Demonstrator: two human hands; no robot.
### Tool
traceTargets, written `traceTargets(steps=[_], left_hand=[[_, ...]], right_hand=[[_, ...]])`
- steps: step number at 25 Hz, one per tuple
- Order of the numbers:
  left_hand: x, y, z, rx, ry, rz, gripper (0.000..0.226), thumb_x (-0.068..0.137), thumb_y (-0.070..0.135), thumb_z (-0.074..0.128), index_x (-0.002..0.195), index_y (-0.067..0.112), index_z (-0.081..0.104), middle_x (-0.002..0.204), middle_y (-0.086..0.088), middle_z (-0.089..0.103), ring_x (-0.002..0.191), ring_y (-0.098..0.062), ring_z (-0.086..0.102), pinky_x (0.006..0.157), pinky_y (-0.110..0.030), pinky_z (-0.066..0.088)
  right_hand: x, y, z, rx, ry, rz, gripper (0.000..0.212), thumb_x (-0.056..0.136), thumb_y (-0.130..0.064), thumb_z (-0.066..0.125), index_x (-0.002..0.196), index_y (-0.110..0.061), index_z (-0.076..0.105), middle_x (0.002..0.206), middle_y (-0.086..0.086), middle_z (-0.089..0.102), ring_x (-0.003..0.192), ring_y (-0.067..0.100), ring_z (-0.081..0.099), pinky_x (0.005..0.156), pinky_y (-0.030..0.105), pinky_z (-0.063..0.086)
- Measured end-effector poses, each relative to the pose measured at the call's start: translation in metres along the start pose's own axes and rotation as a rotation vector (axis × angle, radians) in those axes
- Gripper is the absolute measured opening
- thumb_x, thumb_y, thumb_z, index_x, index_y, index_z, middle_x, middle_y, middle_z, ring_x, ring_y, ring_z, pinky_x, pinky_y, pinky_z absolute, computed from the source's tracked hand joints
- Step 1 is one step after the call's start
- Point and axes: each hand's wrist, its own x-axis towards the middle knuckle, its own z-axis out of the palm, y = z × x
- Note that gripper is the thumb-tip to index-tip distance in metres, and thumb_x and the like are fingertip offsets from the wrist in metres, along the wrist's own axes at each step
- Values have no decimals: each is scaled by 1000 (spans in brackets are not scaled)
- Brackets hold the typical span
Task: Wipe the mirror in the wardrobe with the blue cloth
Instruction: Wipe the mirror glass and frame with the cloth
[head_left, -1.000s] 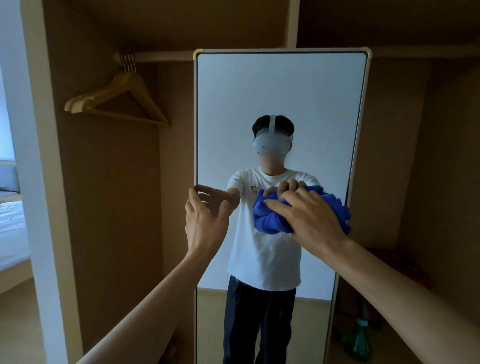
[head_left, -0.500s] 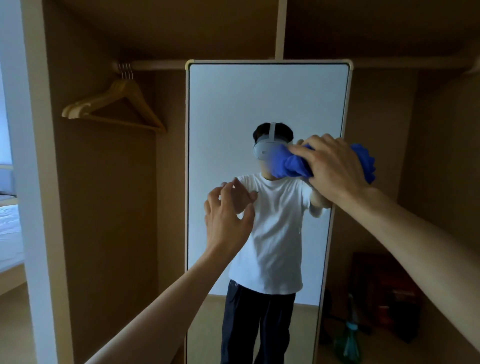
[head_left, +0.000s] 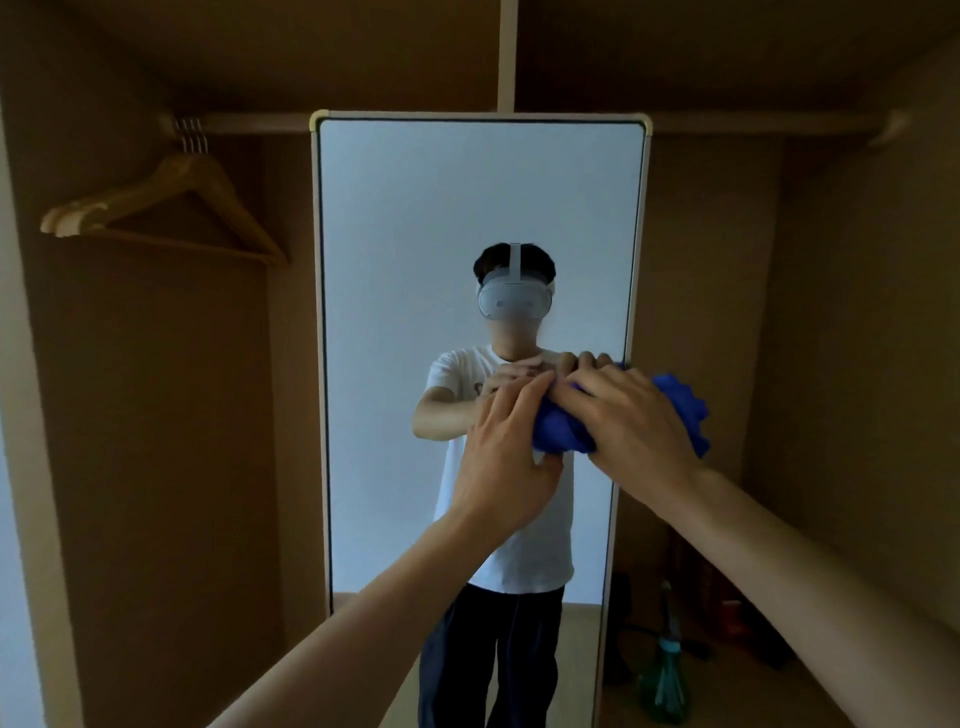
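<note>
A tall mirror (head_left: 415, 208) with a pale frame stands upright in the middle of the wooden wardrobe. My right hand (head_left: 634, 421) grips the bunched blue cloth (head_left: 680, 410) near the mirror's right edge, at about mid height. My left hand (head_left: 506, 457) reaches in from the left and its fingers touch the cloth's left end (head_left: 556, 431). Whether the left hand holds the cloth cannot be told. The mirror shows a person in a white T-shirt and a headset, with both hands mirrored.
Wooden hangers (head_left: 171, 208) hang from the rail (head_left: 249, 123) at the upper left. A green bottle (head_left: 665, 680) and dark items (head_left: 727, 613) sit on the wardrobe floor right of the mirror. Wardrobe side walls (head_left: 857, 364) close in on both sides.
My right hand has brought the cloth down from head height to the mirror's right edge at chest height. My left hand has moved right and up to meet the cloth.
</note>
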Motion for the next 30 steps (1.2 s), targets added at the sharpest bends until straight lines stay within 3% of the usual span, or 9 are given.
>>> traceTargets(steps=[4, 9, 13, 16, 18, 20, 21, 25, 30], left_hand=[[-12, -6, 10, 12, -50, -40, 76, 82, 8, 72, 151, 20, 44, 144, 2, 49, 134, -21, 45, 98, -43, 52], [1, 2, 2, 8, -36, -41, 72, 83, 4, 70, 149, 17, 47, 147, 1, 49, 138, -20, 44, 102, -38, 49], [28, 12, -14, 68, 35, -13, 69, 85, 8, 69, 149, 22, 47, 143, 0, 53, 129, -14, 45, 96, -4, 25], [35, 14, -18, 35, 40, -16, 66, 89, 14, 67, 150, 26, 45, 143, 4, 52, 127, -9, 43, 90, 6, 23], [33, 17, -15, 21, 26, -12, 65, 90, 12, 66, 150, 23, 45, 145, 1, 50, 134, -13, 44, 103, -4, 30], [29, 19, -8, -47, -4, 7, 68, 90, 9, 66, 153, 17, 41, 153, -2, 42, 143, -19, 39, 115, -32, 38], [28, 20, -5, -76, -21, 9, 71, 91, 9, 66, 156, 17, 37, 157, -3, 37, 146, -20, 37, 116, -38, 39], [25, 23, 4, -107, -49, 9, 81, 94, 14, 66, 161, 18, 22, 162, -2, 28, 150, -20, 31, 116, -41, 38], [28, 12, -4, -127, -54, 1, 77, 95, 16, 65, 160, 19, 25, 159, -2, 32, 146, -21, 37, 114, -42, 40]], right_hand=[[-19, -7, 6, -14, -27, -6, 37, 83, -8, 57, 118, -17, 61, 97, 5, 61, 87, 27, 56, 78, 42, 43], [-12, -6, -4, -35, -37, 20, 46, 80, -5, 67, 124, -16, 61, 98, 9, 64, 87, 29, 58, 79, 42, 45], [6, 3, -15, 0, 2, 184, 51, 83, -7, 70, 132, -14, 58, 105, 10, 64, 92, 30, 62, 78, 43, 52], [9, 9, -20, 77, 81, 382, 50, 84, -12, 67, 132, -17, 56, 111, 6, 63, 90, 27, 62, 69, 39, 52], [6, 9, -19, 77, 101, 434, 42, 89, -20, 65, 129, -15, 56, 106, 7, 65, 82, 25, 63, 67, 40, 55], [2, 7, -16, 93, 128, 457, 40, 91, -28, 67, 126, -10, 58, 101, 10, 67, 78, 26, 65, 69, 40, 56], [0, 5, -15, 109, 151, 478, 40, 91, -30, 69, 124, -8, 60, 101, 12, 68, 78, 28, 65, 71, 39, 55], [-1, -1, -9, 87, 145, 581, 46, 90, -31, 68, 128, -7, 58, 110, 11, 67, 88, 27, 65, 76, 35, 49], [6, -17, 9, 186, 265, 630, 46, 84, -13, 76, 124, 2, 60, 107, 22, 68, 90, 38, 67, 80, 42, 49]])
